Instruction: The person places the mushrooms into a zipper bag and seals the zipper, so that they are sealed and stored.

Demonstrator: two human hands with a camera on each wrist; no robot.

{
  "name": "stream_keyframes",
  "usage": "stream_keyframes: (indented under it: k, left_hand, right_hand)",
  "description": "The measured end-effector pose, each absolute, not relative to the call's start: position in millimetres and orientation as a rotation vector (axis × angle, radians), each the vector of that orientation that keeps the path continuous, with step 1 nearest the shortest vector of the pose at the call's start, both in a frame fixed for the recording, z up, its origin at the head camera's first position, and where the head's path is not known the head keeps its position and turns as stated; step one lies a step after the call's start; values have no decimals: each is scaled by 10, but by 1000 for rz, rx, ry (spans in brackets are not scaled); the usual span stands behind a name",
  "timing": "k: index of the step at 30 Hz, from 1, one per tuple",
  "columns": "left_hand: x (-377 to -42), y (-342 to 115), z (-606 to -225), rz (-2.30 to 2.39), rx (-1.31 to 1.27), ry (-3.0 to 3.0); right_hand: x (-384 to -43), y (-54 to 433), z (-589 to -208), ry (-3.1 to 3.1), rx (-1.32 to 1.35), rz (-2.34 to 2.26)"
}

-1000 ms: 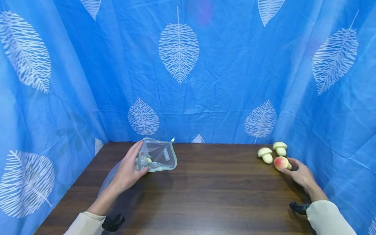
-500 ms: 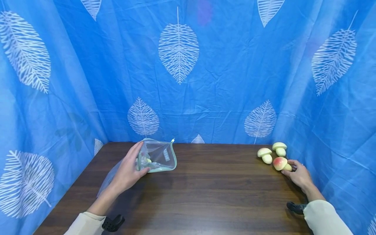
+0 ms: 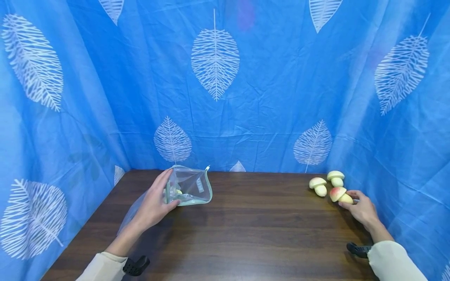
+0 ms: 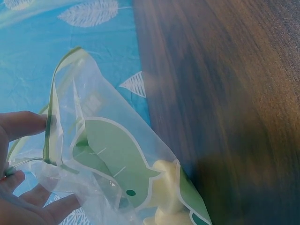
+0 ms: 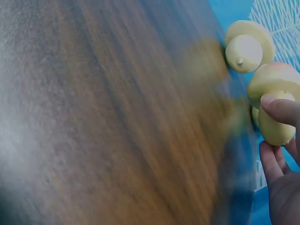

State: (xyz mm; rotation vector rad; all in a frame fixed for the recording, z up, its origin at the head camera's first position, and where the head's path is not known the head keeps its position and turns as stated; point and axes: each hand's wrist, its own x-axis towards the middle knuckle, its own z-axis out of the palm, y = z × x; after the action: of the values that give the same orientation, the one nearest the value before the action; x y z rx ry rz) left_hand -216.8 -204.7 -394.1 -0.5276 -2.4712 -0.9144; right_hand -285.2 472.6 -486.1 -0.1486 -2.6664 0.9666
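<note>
At the left of the table, my left hand [image 3: 154, 205] holds a clear zip bag [image 3: 197, 177] with a pale green edge, thumb and fingers spread round its mouth, which gapes to the right. Through the bag's plastic [image 4: 117, 157], printed with a green shape, shows a pale yellow mushroom [image 4: 167, 185]. Over at the far right, my right hand [image 3: 363, 210] pinches the stem of a toy mushroom [image 3: 338, 193] with a reddish cap. Its thumb [image 5: 281, 108] lies across the stem, and fingertips press from below. Two similar mushrooms, one left [image 3: 319, 186] and one behind [image 3: 335, 177], stand close by.
Dark wooden tabletop [image 3: 253, 226] stretches between my hands. Blue curtain [image 3: 267, 97] with white leaf prints hangs behind and along both sides, close to my right hand. Black straps [image 3: 136, 266] sit at both wrists.
The mushroom in my right hand has turned, its stem now pointing more down and to the right. My left hand and the bag hold their place.
</note>
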Motion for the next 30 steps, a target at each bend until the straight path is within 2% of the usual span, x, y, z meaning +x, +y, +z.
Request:
stream_keyframes:
  k: [15, 30]
  left_hand:
    - [-2170, -2069, -3952, -920, -537, -2461]
    - [-2186, -2054, -3946, -916, -517, -2477]
  right_hand:
    - [-2866, 4578, -4669, -2632, -74, 963]
    - [-3005, 4238, -4533, -2545, 207, 838]
